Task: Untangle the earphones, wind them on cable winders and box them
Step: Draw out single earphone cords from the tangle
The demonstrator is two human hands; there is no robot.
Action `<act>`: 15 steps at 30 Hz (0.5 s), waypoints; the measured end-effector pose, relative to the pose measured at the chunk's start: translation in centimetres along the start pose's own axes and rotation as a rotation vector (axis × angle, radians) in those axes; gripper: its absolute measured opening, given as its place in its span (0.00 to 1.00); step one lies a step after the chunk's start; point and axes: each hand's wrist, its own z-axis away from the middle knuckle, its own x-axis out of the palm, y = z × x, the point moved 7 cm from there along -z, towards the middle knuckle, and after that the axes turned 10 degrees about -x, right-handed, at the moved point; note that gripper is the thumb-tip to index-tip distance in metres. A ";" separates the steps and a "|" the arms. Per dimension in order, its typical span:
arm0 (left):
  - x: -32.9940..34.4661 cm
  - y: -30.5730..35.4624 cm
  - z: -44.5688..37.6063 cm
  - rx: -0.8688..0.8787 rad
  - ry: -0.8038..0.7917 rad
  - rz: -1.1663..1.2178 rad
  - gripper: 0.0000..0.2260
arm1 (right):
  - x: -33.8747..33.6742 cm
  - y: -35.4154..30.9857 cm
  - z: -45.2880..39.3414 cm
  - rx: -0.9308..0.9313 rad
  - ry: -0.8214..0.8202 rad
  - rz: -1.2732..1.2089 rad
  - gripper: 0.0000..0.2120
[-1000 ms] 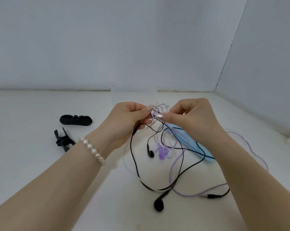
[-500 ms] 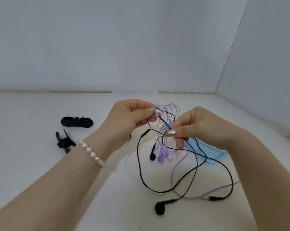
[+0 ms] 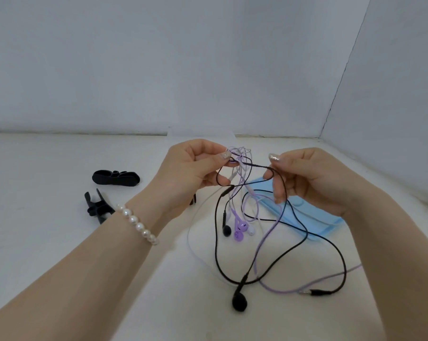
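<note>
White tabletop (image 3: 60, 242): two black winders (image 3: 116, 178).

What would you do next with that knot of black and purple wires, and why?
Probably keep drawing the black cable rightward out of the knot. The left hand pinches the knot, where purple, white and black strands cross, while the right hand has the black loop hooked over its fingers. The cable winders lie untouched on the table.

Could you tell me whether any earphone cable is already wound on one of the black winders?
No, both black winders lie bare on the table, apart from the tangled cables.
</note>
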 end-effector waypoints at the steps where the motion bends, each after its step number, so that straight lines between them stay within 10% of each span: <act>1: 0.0 0.1 0.0 0.009 -0.002 -0.004 0.04 | 0.1 0.0 0.1 0.013 -0.017 0.018 0.13; 15: 0.2 0.1 0.0 0.023 -0.053 -0.067 0.04 | 0.0 -0.7 -0.4 -0.119 0.180 0.333 0.08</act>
